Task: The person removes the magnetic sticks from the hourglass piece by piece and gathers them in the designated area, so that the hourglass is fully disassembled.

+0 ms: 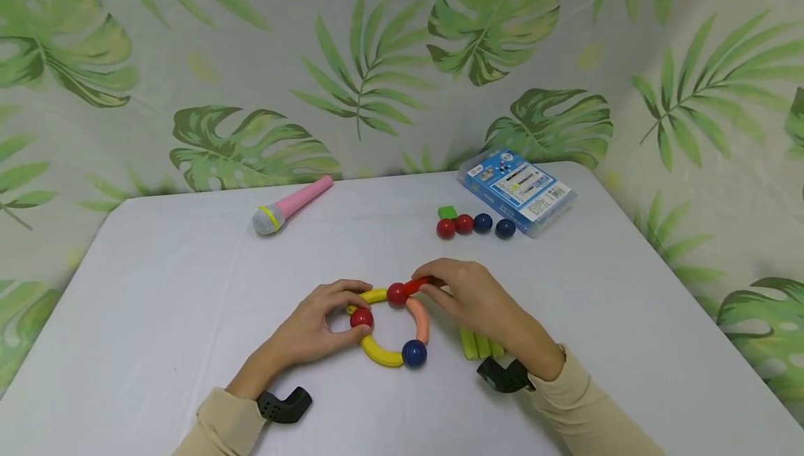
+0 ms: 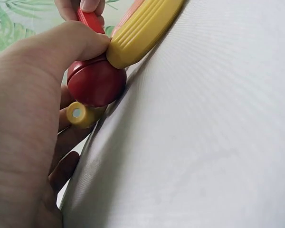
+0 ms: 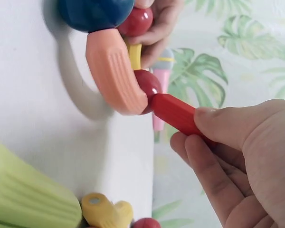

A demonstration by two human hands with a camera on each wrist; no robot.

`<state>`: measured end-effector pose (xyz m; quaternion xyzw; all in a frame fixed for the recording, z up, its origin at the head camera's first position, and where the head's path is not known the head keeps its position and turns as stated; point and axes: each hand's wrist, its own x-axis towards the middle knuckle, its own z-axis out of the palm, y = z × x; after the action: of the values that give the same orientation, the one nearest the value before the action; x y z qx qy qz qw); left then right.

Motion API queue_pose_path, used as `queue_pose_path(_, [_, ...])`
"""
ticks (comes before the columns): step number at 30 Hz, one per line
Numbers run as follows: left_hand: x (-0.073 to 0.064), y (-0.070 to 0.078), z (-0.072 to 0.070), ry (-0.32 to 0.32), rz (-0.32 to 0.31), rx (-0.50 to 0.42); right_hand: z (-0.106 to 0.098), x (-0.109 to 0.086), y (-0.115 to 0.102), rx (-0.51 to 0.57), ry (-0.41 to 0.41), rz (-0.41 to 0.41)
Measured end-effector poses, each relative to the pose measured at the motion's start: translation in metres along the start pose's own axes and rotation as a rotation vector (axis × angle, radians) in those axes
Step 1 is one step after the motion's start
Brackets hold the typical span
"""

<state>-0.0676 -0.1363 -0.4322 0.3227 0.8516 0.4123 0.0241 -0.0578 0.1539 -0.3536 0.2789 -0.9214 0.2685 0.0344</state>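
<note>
In the head view, red and blue balls and curved rods form a ring on the table. My left hand (image 1: 326,323) grips the red ball (image 1: 361,318) at the ring's left side. A yellow curved rod (image 1: 382,353) runs from there to a blue ball (image 1: 414,353), and a salmon curved rod (image 1: 419,320) goes on up to another red ball (image 1: 397,294). Between thumb and fingers my right hand (image 1: 474,299) pinches a red rod (image 3: 175,114), its free end against that second ball. A short yellow rod end (image 2: 80,114) with a metal tip juts beside the left ball.
Light green rods (image 1: 480,346) lie by my right forearm. Further back are red balls (image 1: 446,228), blue balls (image 1: 483,223), a green piece (image 1: 447,212) and a blue-labelled plastic box (image 1: 518,189). A pink toy microphone (image 1: 292,206) lies at the back left.
</note>
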Motion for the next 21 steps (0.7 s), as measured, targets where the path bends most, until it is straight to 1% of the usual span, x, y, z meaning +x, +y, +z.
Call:
queue_pose_path(4, [0.001,0.0,0.001,0.003,0.0,0.005,-0.001,0.0,0.001,-0.039,0.025,0.009])
queue_pose_path(9, [0.001,0.0,0.001,0.003,-0.007,0.006,-0.003,0.0,0.003,-0.066,0.042,-0.002])
queue_pose_path(15, [0.001,0.001,0.0,0.008,-0.021,0.009,-0.009,0.0,0.005,-0.072,0.039,0.008])
queue_pose_path(18, [0.001,0.001,-0.001,0.009,-0.024,0.013,-0.013,-0.001,0.008,-0.08,0.044,0.032])
queue_pose_path(21, [0.001,0.001,-0.001,0.011,-0.028,0.017,-0.016,-0.002,0.011,-0.062,0.048,0.044])
